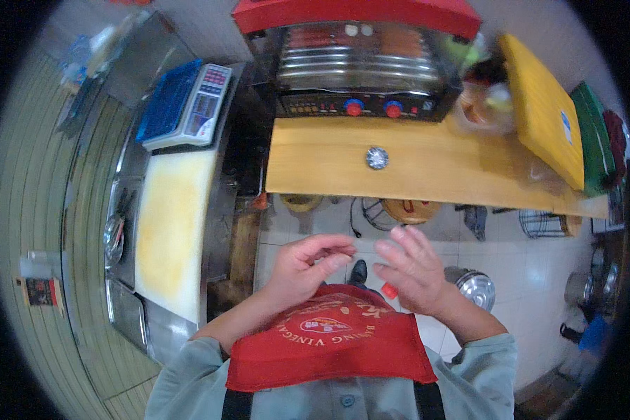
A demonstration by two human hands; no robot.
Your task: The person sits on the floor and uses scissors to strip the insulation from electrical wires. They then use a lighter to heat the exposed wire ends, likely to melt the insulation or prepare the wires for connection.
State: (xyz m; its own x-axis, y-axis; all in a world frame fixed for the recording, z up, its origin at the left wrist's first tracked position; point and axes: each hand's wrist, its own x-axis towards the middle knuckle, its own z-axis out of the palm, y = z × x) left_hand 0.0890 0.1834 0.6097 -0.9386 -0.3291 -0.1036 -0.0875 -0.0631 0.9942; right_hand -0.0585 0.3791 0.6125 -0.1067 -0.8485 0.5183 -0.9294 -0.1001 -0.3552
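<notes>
My left hand (pixel 308 269) hovers above the top of a red apron (pixel 329 350) that I wear. Its fingers and thumb are stretched out and apart, with nothing between them. Facing it is my right hand (pixel 414 273), slightly blurred, fingers spread and pointing up. A small bright red piece (pixel 390 290) shows at the lower edge of that hand; I cannot tell whether it is held or lies behind. Beyond both hands, a small round shiny silver object (pixel 377 157) rests on the wooden counter (pixel 322 154).
A red-topped roller grill (pixel 357 63) stands at the back of the counter. On the right leans a yellow board (pixel 542 105). To the left are a scale (pixel 182 105) and a whitish cutting board (pixel 171 231). A metal pot (pixel 476 288) stands on the floor.
</notes>
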